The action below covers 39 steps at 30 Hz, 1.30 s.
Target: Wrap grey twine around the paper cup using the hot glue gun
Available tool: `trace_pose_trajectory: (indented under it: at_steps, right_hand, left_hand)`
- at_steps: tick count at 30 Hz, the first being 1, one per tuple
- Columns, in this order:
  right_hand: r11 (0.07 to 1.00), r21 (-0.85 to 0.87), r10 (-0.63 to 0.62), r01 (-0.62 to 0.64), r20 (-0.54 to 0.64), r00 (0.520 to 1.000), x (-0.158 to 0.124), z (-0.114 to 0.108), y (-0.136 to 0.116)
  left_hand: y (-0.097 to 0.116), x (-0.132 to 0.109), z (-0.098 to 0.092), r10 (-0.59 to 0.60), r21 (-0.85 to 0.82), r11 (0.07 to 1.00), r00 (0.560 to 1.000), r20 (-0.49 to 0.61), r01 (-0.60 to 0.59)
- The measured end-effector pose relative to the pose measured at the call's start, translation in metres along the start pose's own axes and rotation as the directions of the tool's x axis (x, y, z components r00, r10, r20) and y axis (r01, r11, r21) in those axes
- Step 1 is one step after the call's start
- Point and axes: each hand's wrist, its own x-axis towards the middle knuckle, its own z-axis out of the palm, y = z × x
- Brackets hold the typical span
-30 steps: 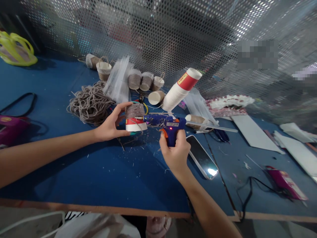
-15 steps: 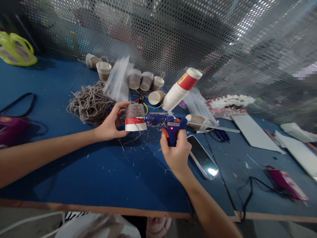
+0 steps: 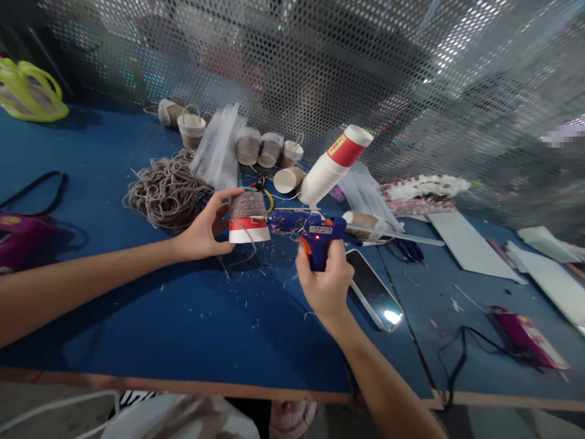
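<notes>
My left hand (image 3: 211, 227) grips an upside-down paper cup (image 3: 249, 234), its thumb at the rim and fingers at the base. Grey-brown cord (image 3: 247, 205) is wound round the cup's upper part, above a bare red and white band. A loose end of the cord hangs across that band. In my right hand (image 3: 325, 277) is a blue hot glue gun (image 3: 315, 230) with an orange trigger and a lit red light. The gun's nozzle points left and meets the cup just under the wound cord. A clear glue stick (image 3: 411, 236) sticks out of its back.
Behind my left hand lies a heap of cord (image 3: 164, 190). A leaning stack of paper cups (image 3: 336, 164) and several cord-wrapped cups (image 3: 249, 146) stand at the back. A phone (image 3: 375, 289) lies right of my right hand. A perforated metal screen (image 3: 274, 67) closes off the far side.
The cup has turned slightly in my left hand, and its loose cord end has shifted. The glue gun stays almost in the same place.
</notes>
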Motion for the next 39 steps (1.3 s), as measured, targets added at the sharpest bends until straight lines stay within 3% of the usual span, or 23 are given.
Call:
trace_pose_trajectory:
  at_steps: [19,39]
  right_hand:
    - [1.0,-0.003,-0.003,0.003,-0.03,1.0,0.0008,-0.0002,0.0012]
    - [0.999,0.016,0.032,-0.032,-0.005,0.999,0.0021,-0.0014,0.0022]
  left_hand:
    - [-0.004,0.0003,-0.0003,0.076,0.026,0.997,0.997,-0.034,-0.075]
    - [-0.0001,0.0009,-0.0028,0.054,0.009,0.999,0.997,-0.059,-0.054]
